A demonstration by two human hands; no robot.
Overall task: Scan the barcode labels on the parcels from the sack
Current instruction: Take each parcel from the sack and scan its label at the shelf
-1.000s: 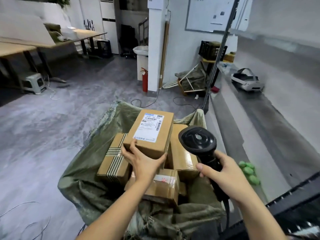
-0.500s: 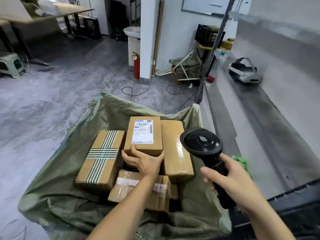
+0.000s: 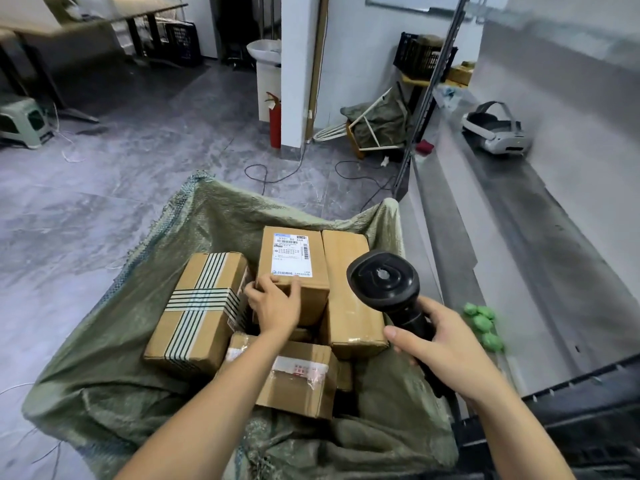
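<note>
- Head view: our left hand (image 3: 275, 308) grips the labelled box (image 3: 294, 271), now lowered back among the parcels in the sack (image 3: 104, 341).
- Our right hand (image 3: 446, 351) grips the scanner (image 3: 384, 284), raised beside it; that label's scan looks finished.

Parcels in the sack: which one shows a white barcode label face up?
The middle parcel that the left hand grips by its near end. The striped-tape parcel to its left and the plain taped parcel to its right show none.
</note>
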